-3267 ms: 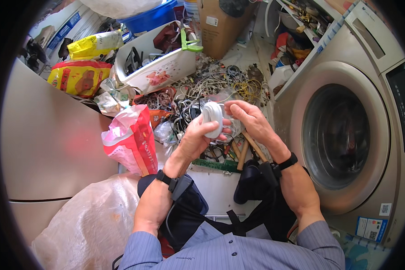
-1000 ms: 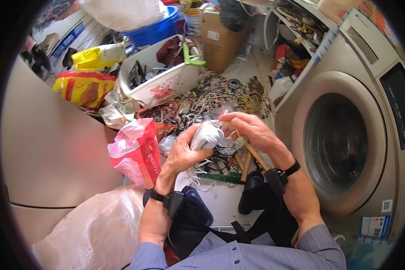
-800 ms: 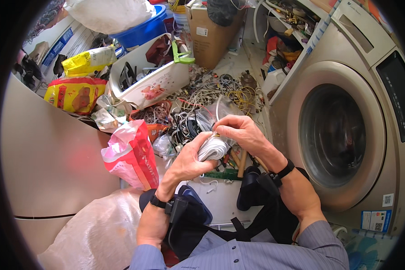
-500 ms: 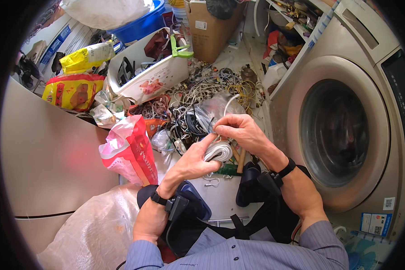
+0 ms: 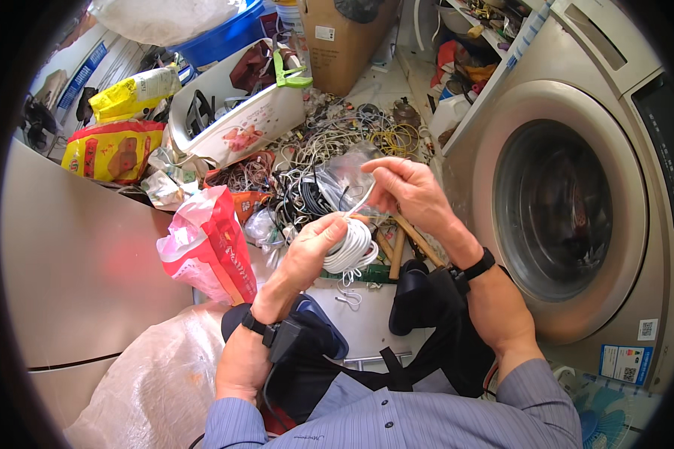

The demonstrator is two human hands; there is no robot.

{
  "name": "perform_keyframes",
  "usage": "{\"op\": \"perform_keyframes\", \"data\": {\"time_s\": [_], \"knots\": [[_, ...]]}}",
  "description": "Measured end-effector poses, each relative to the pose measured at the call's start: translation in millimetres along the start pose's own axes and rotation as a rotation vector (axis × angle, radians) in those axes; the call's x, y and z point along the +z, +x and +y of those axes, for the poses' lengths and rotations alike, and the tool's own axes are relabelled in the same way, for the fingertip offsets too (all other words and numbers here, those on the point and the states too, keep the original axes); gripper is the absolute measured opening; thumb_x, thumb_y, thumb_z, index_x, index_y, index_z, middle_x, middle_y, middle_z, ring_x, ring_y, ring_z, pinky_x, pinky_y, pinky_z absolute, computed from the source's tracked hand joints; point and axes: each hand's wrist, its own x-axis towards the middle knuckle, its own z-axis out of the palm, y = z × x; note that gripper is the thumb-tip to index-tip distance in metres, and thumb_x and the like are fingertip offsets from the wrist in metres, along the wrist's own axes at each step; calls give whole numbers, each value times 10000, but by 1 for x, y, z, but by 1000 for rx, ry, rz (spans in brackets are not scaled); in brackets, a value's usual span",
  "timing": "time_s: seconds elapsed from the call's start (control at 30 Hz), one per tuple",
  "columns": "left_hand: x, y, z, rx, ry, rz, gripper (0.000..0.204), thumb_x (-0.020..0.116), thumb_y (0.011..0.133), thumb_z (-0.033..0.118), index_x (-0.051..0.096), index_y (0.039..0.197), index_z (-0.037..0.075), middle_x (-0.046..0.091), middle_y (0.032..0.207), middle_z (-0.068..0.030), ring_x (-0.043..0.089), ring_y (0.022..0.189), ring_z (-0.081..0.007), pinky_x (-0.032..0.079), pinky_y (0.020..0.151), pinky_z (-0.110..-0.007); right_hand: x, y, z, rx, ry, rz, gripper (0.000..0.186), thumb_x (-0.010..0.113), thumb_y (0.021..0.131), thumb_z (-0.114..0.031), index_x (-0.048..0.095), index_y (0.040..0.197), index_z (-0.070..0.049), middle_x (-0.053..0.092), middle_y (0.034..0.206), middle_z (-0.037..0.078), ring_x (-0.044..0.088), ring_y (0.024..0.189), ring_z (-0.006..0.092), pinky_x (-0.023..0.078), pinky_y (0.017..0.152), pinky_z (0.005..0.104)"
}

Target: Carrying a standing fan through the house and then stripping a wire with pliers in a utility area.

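My left hand (image 5: pixel 311 251) grips a coil of thin white cable (image 5: pixel 350 247) in the middle of the view, with a few loops dangling beneath it. Up and to its right, my right hand (image 5: pixel 408 191) has its fingers pinched on the free strand that rises from the coil. Behind both hands lie a tangled heap of cables (image 5: pixel 320 142) and a crumpled clear plastic bag (image 5: pixel 341 168). Wooden-handled tools (image 5: pixel 399 251) lie under my right hand, and a red and white bag (image 5: pixel 217 258) stands left of my left hand.
A washing machine (image 5: pixel 483 179) is at the right, beside a cluttered shelf (image 5: pixel 479 15). A smooth beige panel (image 5: pixel 82 247) is at the left. A white bin (image 5: pixel 225 142), blue tub (image 5: pixel 210 49), yellow packets (image 5: pixel 108 153) and cardboard box (image 5: pixel 348 52) fill the back; translucent plastic sheeting (image 5: pixel 146 374) lies lower left.
My hands have drawn apart: the right rose from the coil, drawing the strand upward, while the left moved slightly left. Since the earliest frame, cable loops have come to hang below the coil.
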Motion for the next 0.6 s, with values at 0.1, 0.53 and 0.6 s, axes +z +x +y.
{"op": "perform_keyframes", "data": {"time_s": [0.1, 0.53, 0.6], "knots": [[-2, -5, 5, 18, -102, 49, 558, 603, 1050, 445, 593, 1363, -17, 698, 1101, -76, 687, 945, -154, 572, 840, -318, -5, -3, -13, -16, 18, 24, 263, 540, 1098, -173, 689, 1245, -14, 663, 737, 3, 553, 607, 47, 445, 549, 198], [1, -3, 6, 5, -94, 114, 420, 589, 1072, 313, 608, 1340, -10, 707, 1126, -85, 691, 993, -149, 567, 890, -315, -31, 1, -18, -70, 54, -8, 149, 647, 1013, -67, 727, 1104, 18, 700, 832, 36, 625, 698, 77, 512, 632, 222], [0, -4, 4, 7, -106, 114, 391, 587, 1072, 293, 619, 1317, -10, 709, 1109, -82, 690, 986, -144, 565, 885, -309, -30, -1, -20, -88, 47, -46, 149, 660, 1001, -75, 739, 1085, 20, 732, 869, 49, 654, 730, 82, 529, 657, 229]]}}
